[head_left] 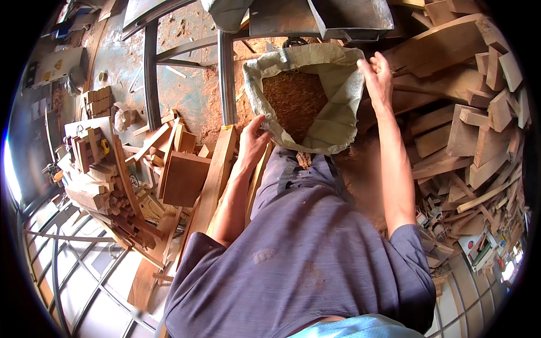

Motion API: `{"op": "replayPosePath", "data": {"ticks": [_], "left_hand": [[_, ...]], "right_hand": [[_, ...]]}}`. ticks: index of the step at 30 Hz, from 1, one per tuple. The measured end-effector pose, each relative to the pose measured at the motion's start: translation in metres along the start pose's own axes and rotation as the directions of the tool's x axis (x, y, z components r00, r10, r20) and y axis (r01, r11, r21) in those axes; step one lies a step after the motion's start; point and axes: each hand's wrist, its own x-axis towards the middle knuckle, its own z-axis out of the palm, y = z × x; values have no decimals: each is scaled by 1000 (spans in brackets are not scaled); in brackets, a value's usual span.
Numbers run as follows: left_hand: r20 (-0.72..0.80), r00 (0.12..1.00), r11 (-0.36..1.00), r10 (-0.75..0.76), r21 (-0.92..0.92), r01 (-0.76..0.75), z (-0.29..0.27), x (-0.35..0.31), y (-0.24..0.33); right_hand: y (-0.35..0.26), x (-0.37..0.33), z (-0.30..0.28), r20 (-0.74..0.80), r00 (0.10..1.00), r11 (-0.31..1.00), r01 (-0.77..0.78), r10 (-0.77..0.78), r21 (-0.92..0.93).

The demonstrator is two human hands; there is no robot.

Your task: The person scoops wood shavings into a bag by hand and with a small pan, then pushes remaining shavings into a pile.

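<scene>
A whitish woven sack [336, 121] stands with its mouth wide and its rim folded outward, just beyond my legs. Inside lies a heap of brown sawdust or wood shavings [293, 101]. At the near left of the mouth, my left hand [255, 138] is closed on the rim, thumb and fingertips against the cloth. My right hand [378, 81] is at the far right corner, its thumb over the sack's edge and its fingers partly curled on the outer side.
Stacked boards and offcuts [479, 124] crowd the right side. A metal frame leg [226, 79] rises left of the sack, with a metal tray [355, 19] beyond. Planks [217, 174] and a cluttered pile of wood blocks [93, 186] stand on the left. Sawdust covers the floor.
</scene>
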Motion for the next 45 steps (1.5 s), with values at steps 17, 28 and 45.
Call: {"op": "replayPosePath", "data": {"ticks": [17,28,45], "left_hand": [[5,923,885,384,283,-370,-8,-40,9],[579,668,672,468,257,-694,40,13,54],[945,318,556,77,224,-801,122,-27,28]], "right_hand": [[-15,130,18,118,784,707,-604,609,367],[-2,71,-10,152,808,499,-487,570,717],[178,-405,-17,218,287,-322,392,933,862]]}}
